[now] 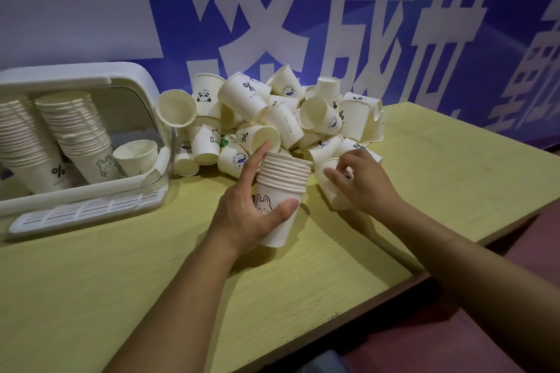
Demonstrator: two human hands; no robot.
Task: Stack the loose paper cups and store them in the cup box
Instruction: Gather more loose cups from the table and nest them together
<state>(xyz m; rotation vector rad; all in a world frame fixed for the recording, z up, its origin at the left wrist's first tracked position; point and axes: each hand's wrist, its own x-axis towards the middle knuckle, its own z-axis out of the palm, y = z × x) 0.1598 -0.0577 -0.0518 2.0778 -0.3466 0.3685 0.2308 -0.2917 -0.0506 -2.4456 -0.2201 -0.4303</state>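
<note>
A heap of loose white paper cups (272,112) lies at the back of the table against the wall. My left hand (242,209) grips a stack of several nested cups (283,182), upright, with a rabbit print on the lowest cup. Just to its right, my right hand (363,182) curls round a single loose cup (330,191) lying on its side at the front edge of the heap. The white cup box (91,191) stands open at the left, holding two tall stacks (75,130) and a single cup (136,156).
The yellow-green table (121,266) runs out at a front edge that slants to the right, with a dark red floor beyond. A blue wall with big white characters stands right behind the heap. The box's slotted white tray (88,212) juts forward onto the table.
</note>
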